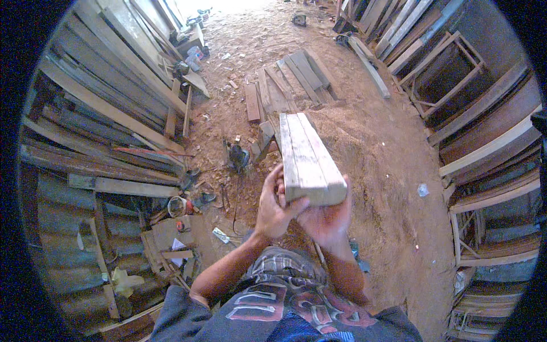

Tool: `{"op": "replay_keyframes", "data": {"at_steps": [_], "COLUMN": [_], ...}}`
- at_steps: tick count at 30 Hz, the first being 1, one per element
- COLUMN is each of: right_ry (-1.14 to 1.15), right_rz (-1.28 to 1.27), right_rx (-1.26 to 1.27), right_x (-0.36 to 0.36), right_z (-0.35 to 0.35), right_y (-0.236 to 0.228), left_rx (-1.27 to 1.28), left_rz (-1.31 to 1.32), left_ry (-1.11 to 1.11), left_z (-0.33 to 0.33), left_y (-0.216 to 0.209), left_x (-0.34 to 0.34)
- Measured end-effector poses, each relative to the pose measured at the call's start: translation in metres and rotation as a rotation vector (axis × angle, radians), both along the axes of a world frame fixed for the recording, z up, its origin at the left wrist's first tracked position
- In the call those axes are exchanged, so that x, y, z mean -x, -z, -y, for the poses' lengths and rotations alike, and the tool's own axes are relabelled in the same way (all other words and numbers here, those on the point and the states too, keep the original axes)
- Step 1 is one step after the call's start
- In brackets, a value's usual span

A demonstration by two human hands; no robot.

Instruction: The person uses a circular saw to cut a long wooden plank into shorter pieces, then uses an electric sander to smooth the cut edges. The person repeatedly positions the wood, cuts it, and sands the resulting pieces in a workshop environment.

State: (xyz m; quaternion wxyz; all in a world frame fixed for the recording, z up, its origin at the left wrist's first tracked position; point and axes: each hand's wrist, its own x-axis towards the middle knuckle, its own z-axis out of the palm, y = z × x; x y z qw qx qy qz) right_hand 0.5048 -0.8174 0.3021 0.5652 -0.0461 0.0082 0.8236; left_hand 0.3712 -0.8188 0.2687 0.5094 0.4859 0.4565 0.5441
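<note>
A bundle of pale wooden strips (310, 154) is held up in front of my body, long side pointing away from me. The strips lie side by side, with thin dark seams between them, and their near ends are level. My left hand (273, 208) grips the bundle at its near left corner, fingers curled under the edge and thumb by the end. At the near right end, my right hand (329, 223) is closed against the underside and right edge, slightly smeared by motion. Most of its fingers are hidden beneath the wood.
Loose boards (302, 71) lie on the dirt floor (393, 171) ahead. A dark power tool (236, 155) sits left of the bundle. Long planks (108, 97) lean along the left wall; wooden frames (450, 74) and timber line the right. A small bucket (179, 206) stands at the left.
</note>
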Motion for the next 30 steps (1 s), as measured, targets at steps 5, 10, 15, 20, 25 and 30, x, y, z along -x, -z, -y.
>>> {"op": "replay_keyframes", "data": {"at_steps": [5,10,15,20,25,30], "right_ry": [0.026,-0.027,-0.027,-0.140,-0.259,-0.195], "right_rz": [0.084,0.024,-0.013,-0.062,0.314,1.877], "right_rx": [0.024,-0.068,-0.074,-0.097,0.177,0.095], "right_x": [0.002,0.003,0.001,-0.024,-0.061,-0.112], "right_z": [-0.028,-0.035,-0.040,-0.008,0.068,0.147], "right_y": [-0.021,-0.029,-0.023,0.000,0.078,0.159], "left_rx": [0.018,0.015,0.052,0.211,0.821,0.638], "left_rz": [0.114,0.144,0.157,0.720,0.545,-0.066], "left_ry": [-0.065,-0.064,-0.045,0.156,0.209,-0.243], "left_z": [-0.027,-0.033,-0.033,-0.026,-0.007,0.040], "left_y": [-0.020,-0.037,-0.033,0.013,0.091,0.148], "left_x": [-0.008,-0.008,-0.009,0.009,-0.009,-0.029]}}
